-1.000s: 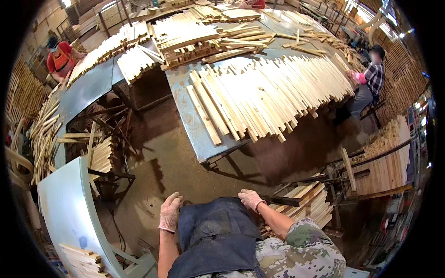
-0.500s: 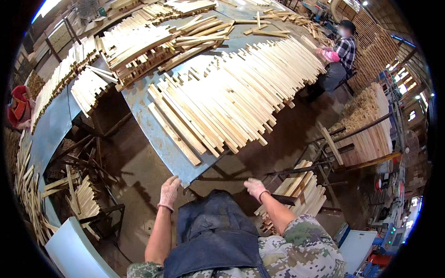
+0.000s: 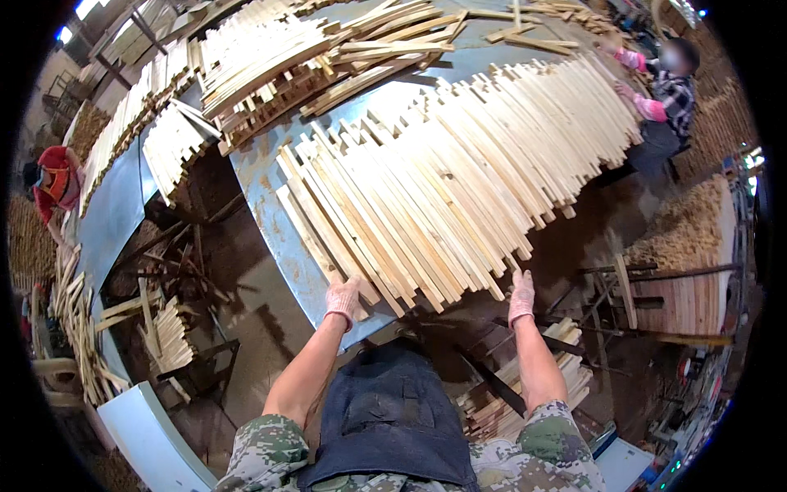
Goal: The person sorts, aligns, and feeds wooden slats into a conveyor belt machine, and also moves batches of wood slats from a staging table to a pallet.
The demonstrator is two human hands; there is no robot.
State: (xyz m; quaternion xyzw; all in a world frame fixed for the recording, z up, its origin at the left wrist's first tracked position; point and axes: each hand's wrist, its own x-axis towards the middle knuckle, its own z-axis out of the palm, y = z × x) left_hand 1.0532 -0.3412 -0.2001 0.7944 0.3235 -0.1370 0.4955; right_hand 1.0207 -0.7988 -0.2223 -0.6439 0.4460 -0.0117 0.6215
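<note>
Wooden strips (image 3: 443, 189) lie side by side in a wide row across the blue metal table (image 3: 266, 221), their near ends uneven. My left hand (image 3: 343, 297), in a pale knit glove, touches the near ends of the leftmost strips at the table's front corner. Its fingers look stretched out rather than wrapped round a strip. My right hand (image 3: 521, 297), gloved the same way, is raised at the near ends further right, fingers pointing up beside a strip that juts out. Its fingers look straight, with nothing seen held in them.
A co-worker (image 3: 664, 98) in a checked shirt reaches to the row's far right end. Another person in red (image 3: 57, 184) bends at the far left. More strips (image 3: 270, 66) are piled behind the row. A strip stack (image 3: 533, 369) on a dark metal frame stands below my right arm.
Both hands have moved forward to the near ends of the strips, the right one also shifting right. The whole view has shifted, and the co-worker's arms are in a new position.
</note>
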